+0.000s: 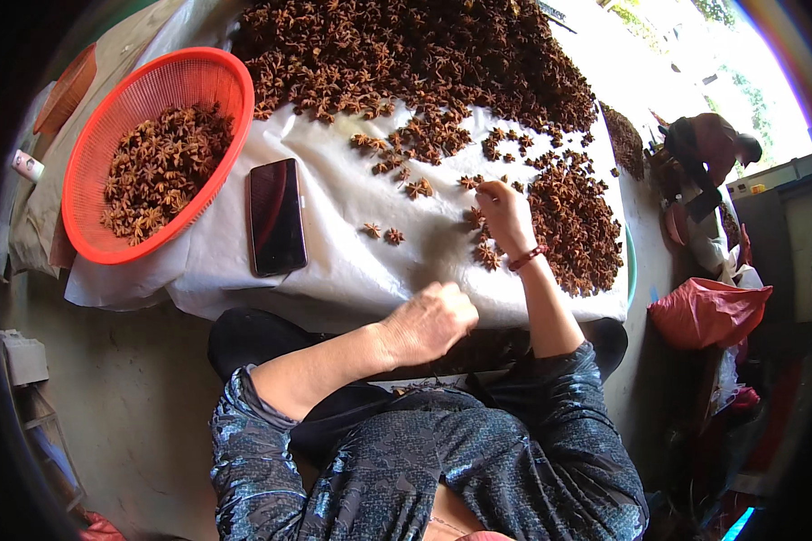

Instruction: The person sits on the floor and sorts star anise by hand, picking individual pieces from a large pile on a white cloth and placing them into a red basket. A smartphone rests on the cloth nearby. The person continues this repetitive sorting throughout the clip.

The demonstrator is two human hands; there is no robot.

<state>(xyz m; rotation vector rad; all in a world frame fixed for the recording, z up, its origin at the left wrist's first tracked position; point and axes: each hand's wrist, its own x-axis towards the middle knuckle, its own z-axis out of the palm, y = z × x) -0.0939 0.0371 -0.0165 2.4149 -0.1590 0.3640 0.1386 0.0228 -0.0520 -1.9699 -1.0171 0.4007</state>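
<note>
Dried star anise (406, 54) covers the far part of a white plastic sheet (338, 203), with a smaller pile (572, 223) at the right. My right hand (507, 215), wearing a red bracelet, is bent over a few loose pods beside that pile. Its thumb and forefinger are close together; whether a pod is between them cannot be seen. My left hand (434, 321) is curled over the sheet's near edge, its palm turned away, so anything inside is hidden. Two single pods (383, 233) lie on the sheet left of my hands.
A red plastic basket (227, 169) partly filled with star anise stands at the left. Beside it lies a smartphone (277, 216) with a dark screen. Another person (707, 152) bends at the far right, behind a red sack (710, 311). A grey block (24, 358) is at lower left.
</note>
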